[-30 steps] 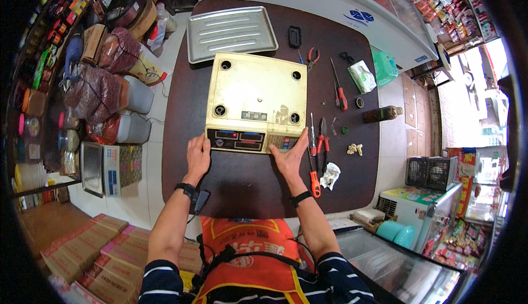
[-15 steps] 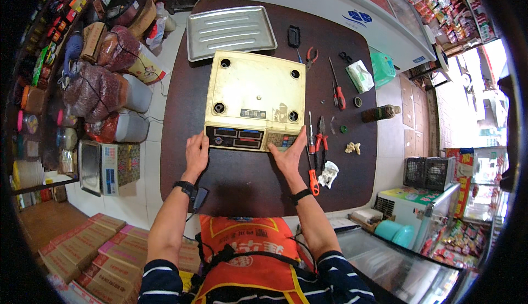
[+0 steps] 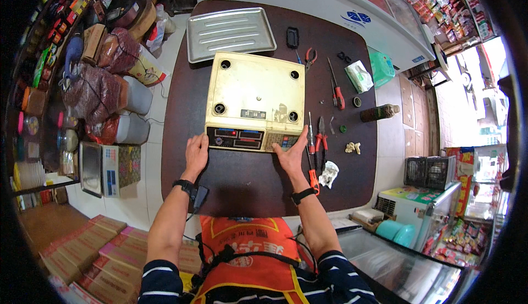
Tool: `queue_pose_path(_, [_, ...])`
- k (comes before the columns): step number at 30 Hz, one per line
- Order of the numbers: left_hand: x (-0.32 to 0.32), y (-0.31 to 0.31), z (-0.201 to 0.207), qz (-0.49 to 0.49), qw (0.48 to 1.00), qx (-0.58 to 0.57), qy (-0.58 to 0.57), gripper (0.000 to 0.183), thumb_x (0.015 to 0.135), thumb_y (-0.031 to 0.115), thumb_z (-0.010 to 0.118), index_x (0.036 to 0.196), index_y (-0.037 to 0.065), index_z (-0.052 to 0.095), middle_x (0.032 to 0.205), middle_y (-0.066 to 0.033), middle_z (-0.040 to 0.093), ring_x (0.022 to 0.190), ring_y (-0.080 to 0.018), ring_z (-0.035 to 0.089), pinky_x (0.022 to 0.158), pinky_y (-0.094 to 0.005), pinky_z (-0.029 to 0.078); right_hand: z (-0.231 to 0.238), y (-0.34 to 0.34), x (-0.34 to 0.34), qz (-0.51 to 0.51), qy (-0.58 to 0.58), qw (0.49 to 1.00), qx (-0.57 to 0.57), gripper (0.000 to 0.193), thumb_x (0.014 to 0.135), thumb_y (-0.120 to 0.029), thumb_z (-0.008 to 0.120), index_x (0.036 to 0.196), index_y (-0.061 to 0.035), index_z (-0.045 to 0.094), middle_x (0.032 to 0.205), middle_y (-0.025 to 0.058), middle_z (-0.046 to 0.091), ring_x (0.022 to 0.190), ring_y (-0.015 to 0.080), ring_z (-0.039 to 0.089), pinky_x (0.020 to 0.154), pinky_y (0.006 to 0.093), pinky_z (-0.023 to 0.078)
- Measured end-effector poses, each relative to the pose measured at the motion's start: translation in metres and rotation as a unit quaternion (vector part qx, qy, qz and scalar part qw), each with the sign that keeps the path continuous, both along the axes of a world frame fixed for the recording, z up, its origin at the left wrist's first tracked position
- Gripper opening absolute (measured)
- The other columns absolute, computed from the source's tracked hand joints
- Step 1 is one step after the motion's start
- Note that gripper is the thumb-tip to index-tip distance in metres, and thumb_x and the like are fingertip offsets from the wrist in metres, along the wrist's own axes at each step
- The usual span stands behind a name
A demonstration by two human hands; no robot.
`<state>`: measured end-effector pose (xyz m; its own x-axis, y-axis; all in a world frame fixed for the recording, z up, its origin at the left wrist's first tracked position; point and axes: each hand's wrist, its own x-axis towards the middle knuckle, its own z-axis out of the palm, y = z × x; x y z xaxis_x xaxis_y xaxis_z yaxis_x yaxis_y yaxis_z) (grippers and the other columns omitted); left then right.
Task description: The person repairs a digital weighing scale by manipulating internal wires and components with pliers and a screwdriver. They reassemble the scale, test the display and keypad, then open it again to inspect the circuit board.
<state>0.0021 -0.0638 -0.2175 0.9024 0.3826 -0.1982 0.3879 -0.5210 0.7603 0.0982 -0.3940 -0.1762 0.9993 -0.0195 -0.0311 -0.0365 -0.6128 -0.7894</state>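
Observation:
A cream electronic weighing scale [image 3: 256,87] lies on the dark table in front of me, its pan off and its flat top with four round corner holes showing. The dark display panel [image 3: 235,138] and small keypad [image 3: 280,140] face me. My left hand [image 3: 196,153] grips the near left corner, its fingers partly hidden along the side. With my right hand [image 3: 291,150] I hold the near right corner, thumb at the keypad edge and fingers along the side. A ribbed metal pan [image 3: 231,33] rests behind the scale, to the left.
Right of the scale lie red-handled pliers [image 3: 321,142], screwdrivers [image 3: 339,98], more pliers [image 3: 311,56], crumpled tissue [image 3: 328,175], a tissue pack [image 3: 359,77] and a brown bottle [image 3: 380,113]. A black adapter [image 3: 201,195] sits by my left wrist. A chest freezer [image 3: 330,7] borders the far side.
My right thumb has shifted slightly right and down along the keypad. A small red light now shows in the upper left display window. The scale stays in nearly the same place.

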Motion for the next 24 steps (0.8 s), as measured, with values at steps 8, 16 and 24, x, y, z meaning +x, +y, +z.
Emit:
queue_pose_path(8, [-0.001,-0.001,-0.008,0.012,0.999,0.008,-0.038,0.053,0.121,0.043,0.044,0.132,-0.001,0.072,0.111,-0.0164,0.068,0.111,-0.0373,0.060,0.105,-0.0462,0.047,0.001,0.001,0.002,-0.005,-0.015,1.000,-0.010,0.138,0.078,-0.008,0.097,0.176,0.0004,0.001,0.156,0.0310,0.037,0.146,0.0498,0.041,0.128,0.0555,0.033])
queue_pose_path(16, [0.001,0.002,-0.007,0.017,0.999,0.014,-0.026,0.050,0.119,0.043,0.050,0.135,0.004,0.076,0.113,-0.0157,0.072,0.113,-0.0375,0.062,0.106,-0.0461,0.049,0.005,-0.004,0.003,0.001,-0.001,1.000,0.005,0.135,0.078,-0.008,0.096,0.176,0.0012,0.003,0.161,0.0308,0.035,0.151,0.0465,0.039,0.130,0.0514,0.032])
queue_pose_path(24, [0.000,-0.001,-0.008,0.029,0.999,0.004,-0.040,0.050,0.119,0.042,0.051,0.132,0.001,0.076,0.109,-0.0154,0.072,0.107,-0.0370,0.062,0.101,-0.0458,0.049,-0.014,-0.020,0.007,0.024,0.003,0.998,0.049,0.132,0.082,-0.006,0.092,0.177,-0.0010,0.000,0.172,0.0322,0.028,0.160,0.0450,0.033,0.134,0.0486,0.029])
